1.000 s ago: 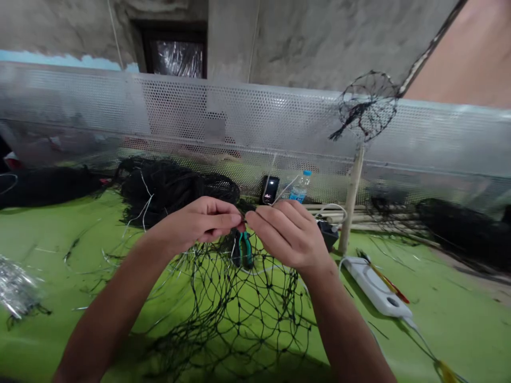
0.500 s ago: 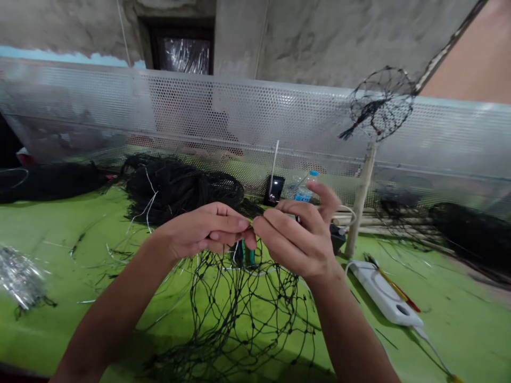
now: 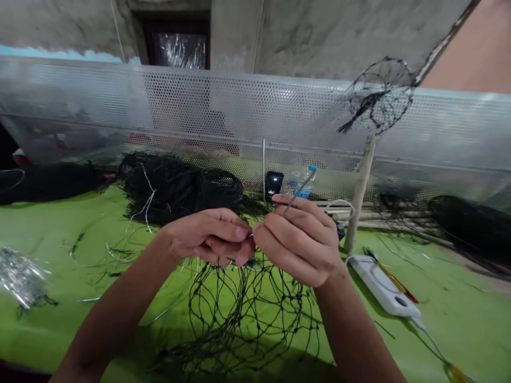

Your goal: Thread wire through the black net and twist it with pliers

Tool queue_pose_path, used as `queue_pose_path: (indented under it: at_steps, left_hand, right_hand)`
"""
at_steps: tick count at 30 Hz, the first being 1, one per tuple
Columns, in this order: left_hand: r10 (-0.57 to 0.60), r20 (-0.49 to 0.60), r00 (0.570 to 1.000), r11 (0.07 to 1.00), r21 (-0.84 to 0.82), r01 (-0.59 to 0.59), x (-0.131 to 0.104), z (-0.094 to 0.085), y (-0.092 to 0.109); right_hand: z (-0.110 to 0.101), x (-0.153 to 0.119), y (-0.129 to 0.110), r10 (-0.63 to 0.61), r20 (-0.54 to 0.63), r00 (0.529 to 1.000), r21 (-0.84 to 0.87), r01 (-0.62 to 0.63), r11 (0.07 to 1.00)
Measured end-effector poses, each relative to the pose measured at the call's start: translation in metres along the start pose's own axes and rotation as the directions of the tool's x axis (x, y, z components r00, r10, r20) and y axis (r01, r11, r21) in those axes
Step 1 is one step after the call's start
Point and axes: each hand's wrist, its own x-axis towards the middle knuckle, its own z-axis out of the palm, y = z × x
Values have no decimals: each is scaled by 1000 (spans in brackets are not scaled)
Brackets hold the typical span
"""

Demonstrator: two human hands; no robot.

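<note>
A black knotted net (image 3: 255,314) hangs below both hands over the green tabletop (image 3: 51,229). My left hand (image 3: 215,234) pinches the net's upper edge, thumb against curled fingers. Right beside it, my right hand (image 3: 299,236) is closed around a thin grey rod (image 3: 297,192), which sticks up past its fingers. Between the fingertips a short bit of wire or cord shows; the fingers hide the rest of it.
Behind the hands lie a heap of black netting (image 3: 171,189), a phone (image 3: 274,185) and a water bottle (image 3: 306,183). A wooden post (image 3: 360,197) with a round net (image 3: 381,96) stands right, near a white power strip (image 3: 383,284). Loose wires lie left.
My right hand's raised index finger has curled down, and the grey rod now shows clearly above it. The fingertips of both hands remain close together at the net's edge.
</note>
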Motion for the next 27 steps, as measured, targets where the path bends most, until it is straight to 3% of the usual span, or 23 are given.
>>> queue_pose_path:
  at_steps: [4, 13, 16, 21, 23, 24, 25, 27]
  left_hand:
    - [10, -6, 1000, 999, 33, -10, 1, -3, -2]
    - [123, -176, 977, 976, 201, -86, -7, -3, 4]
    - [215, -286, 934, 890, 451, -67, -11, 6, 9]
    - [350, -358, 866, 647, 760, 52, -17, 19, 21]
    - [377, -400, 835, 607, 788, 103, -23, 18, 24]
    - [388, -426, 817, 606, 786, 122, -26, 16, 26]
    - [397, -451, 799, 612, 779, 136, -30, 14, 27]
    - [409, -504, 760, 615, 768, 178, -38, 7, 30]
  right_hand:
    - [-3, 4, -4, 0, 28, 1000, -15, 1, 1000]
    - [-1, 3, -6, 78, 109, 991, 57, -85, 995]
    - [3, -1, -7, 134, 130, 983, 71, -144, 987]
    - [13, -6, -9, 221, 172, 960, 145, -247, 958]
    - [19, -9, -10, 314, 60, 947, 221, -320, 921]
    - [22, -11, -9, 403, -50, 914, 271, -376, 886]
    - [25, -15, -7, 532, -158, 832, 336, -461, 821]
    - [31, -26, 3, 801, -235, 551, 483, -649, 588]
